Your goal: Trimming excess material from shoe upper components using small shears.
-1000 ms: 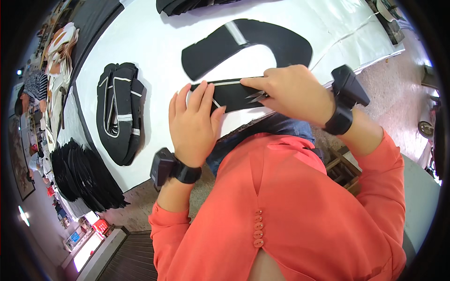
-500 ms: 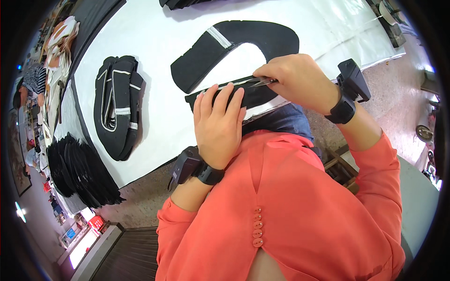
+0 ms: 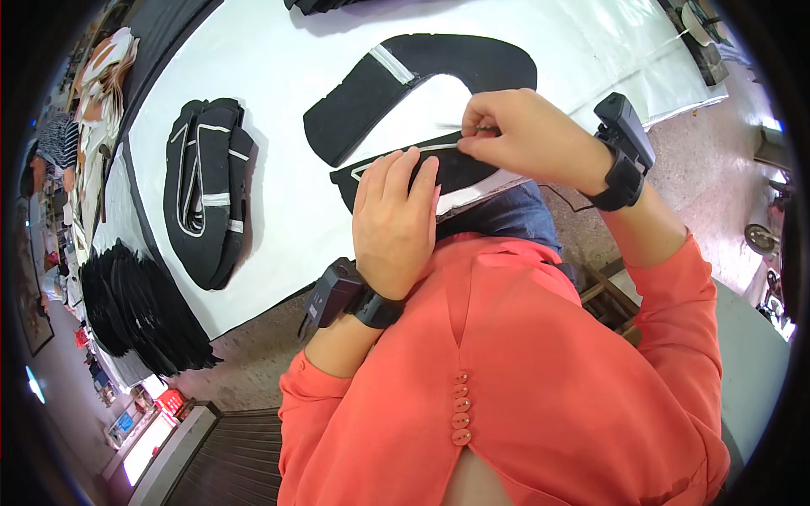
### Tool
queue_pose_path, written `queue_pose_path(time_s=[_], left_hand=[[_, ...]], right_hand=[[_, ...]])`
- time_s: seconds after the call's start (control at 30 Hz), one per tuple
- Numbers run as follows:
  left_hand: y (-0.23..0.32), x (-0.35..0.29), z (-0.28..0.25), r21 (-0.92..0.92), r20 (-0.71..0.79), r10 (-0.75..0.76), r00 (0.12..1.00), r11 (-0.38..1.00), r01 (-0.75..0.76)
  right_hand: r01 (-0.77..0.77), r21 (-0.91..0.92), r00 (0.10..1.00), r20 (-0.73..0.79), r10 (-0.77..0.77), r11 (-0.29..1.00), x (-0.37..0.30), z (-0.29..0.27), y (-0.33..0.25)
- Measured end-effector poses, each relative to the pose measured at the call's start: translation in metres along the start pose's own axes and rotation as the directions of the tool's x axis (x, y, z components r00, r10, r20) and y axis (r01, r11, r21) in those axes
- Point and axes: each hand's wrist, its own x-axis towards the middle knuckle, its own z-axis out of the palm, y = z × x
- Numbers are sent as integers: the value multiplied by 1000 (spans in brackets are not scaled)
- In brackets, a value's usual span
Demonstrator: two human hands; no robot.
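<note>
On the near edge of the white-covered table (image 3: 287, 244) lies a black curved cut piece (image 3: 460, 173) with a thin white strip along its far edge. My left hand (image 3: 394, 215) rests flat on it, fingers stretched out and slightly spread. At the piece's far right edge, my right hand (image 3: 515, 135) is closed, thumb and forefinger pinched at the white strip. A slim metal tool (image 3: 485, 128) is held in its fist; its thin end points left and its kind cannot be made out.
Just beyond lies a larger black curved piece (image 3: 439, 55) with a white band. To the left sits a stack of white-trimmed black pieces (image 3: 207, 190). A fanned pile of black pieces (image 3: 139, 308) hangs near the table's left corner. More black material (image 3: 325, 5) lies at the far edge.
My right hand has moved slightly left and up and turned, so the metal tool now sits back in the fist. My left hand stays nearly in place on the black piece.
</note>
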Motion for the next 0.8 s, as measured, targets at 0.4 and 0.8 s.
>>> queue_pose_path(time_s=[0.4,0.8], left_hand=[[0,-1,1,-16,4,-13,1000,1000,13],[-2,-2,1,-26,-6,-20,1000,999,19]], right_hand=[[91,-63,983,169,-79,994,23,6,-5],[71,-295,989,-105,-106,953,2,2,-4]])
